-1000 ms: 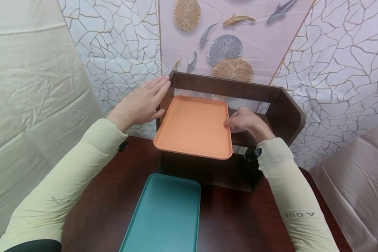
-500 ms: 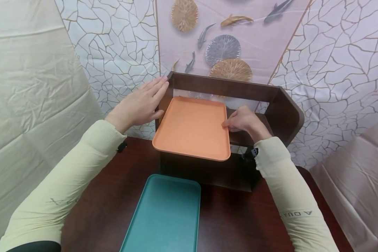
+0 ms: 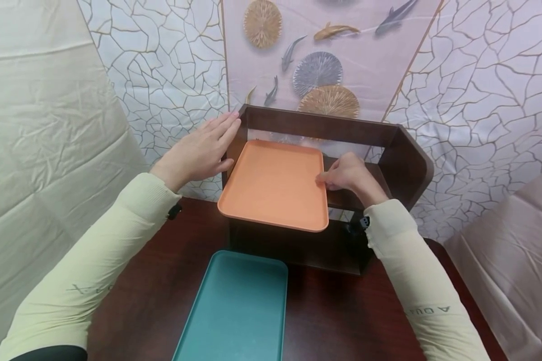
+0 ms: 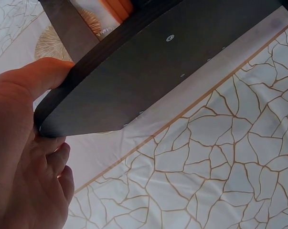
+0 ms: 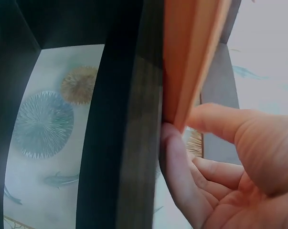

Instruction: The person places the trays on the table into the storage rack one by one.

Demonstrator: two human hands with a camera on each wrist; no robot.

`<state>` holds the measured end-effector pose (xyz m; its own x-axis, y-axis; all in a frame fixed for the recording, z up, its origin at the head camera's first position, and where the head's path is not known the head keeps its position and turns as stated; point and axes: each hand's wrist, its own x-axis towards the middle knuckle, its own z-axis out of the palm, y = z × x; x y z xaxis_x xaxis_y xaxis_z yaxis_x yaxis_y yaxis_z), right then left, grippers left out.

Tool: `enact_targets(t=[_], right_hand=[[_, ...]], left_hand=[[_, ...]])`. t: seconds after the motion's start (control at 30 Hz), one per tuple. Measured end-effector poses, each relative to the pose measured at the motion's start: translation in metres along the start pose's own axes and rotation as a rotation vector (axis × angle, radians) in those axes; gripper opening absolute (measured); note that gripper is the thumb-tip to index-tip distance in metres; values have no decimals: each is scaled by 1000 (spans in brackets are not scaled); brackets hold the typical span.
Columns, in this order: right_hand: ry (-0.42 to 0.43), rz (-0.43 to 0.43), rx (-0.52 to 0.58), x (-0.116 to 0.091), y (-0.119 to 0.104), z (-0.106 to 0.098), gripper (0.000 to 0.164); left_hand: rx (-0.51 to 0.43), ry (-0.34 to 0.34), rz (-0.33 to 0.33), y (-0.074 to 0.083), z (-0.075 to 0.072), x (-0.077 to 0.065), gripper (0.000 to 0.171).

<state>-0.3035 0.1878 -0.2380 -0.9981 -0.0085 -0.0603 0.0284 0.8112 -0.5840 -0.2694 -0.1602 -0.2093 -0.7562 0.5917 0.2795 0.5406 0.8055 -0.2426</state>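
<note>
In the head view an orange tray (image 3: 275, 185) lies on the upper board of a dark brown shelf unit (image 3: 415, 160), its near end jutting past the front. My right hand (image 3: 350, 175) pinches the tray's right rim. The right wrist view has the thumb (image 5: 215, 121) on one side of the orange rim and the index finger on the other, beside the board's edge. My left hand (image 3: 203, 148) rests against the unit's left side panel (image 4: 148, 62), fingers extended and thumb at the panel's front edge. A teal tray (image 3: 239, 306) lies on the table in front.
The dark reddish table (image 3: 334, 316) carries the shelf unit. Behind it hangs a patterned cloth (image 3: 162, 65) with gold crack lines and a pink panel of fish. Pale drapes (image 3: 40, 125) hang at both sides. The unit's lower compartment is in shadow.
Both hands keep their places at the tray and the panel. The whole head view has shifted slightly, and the tray shows no clear movement on the shelf.
</note>
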Motion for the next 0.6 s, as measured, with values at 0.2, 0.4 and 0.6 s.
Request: enact_targets(t=[0.2,0.4,0.6], right_hand=[[-42,-15,86,-14,2,-14,37],[-108,-29,97,-34,7,-26,40],[-167,-73,126,-58,19,-31,41]], left_hand=[[-12,-16,-7,0,0,0,85],[-15,-2,7,-2,1,0,85],[-21,3,8,-2,2,0,85]])
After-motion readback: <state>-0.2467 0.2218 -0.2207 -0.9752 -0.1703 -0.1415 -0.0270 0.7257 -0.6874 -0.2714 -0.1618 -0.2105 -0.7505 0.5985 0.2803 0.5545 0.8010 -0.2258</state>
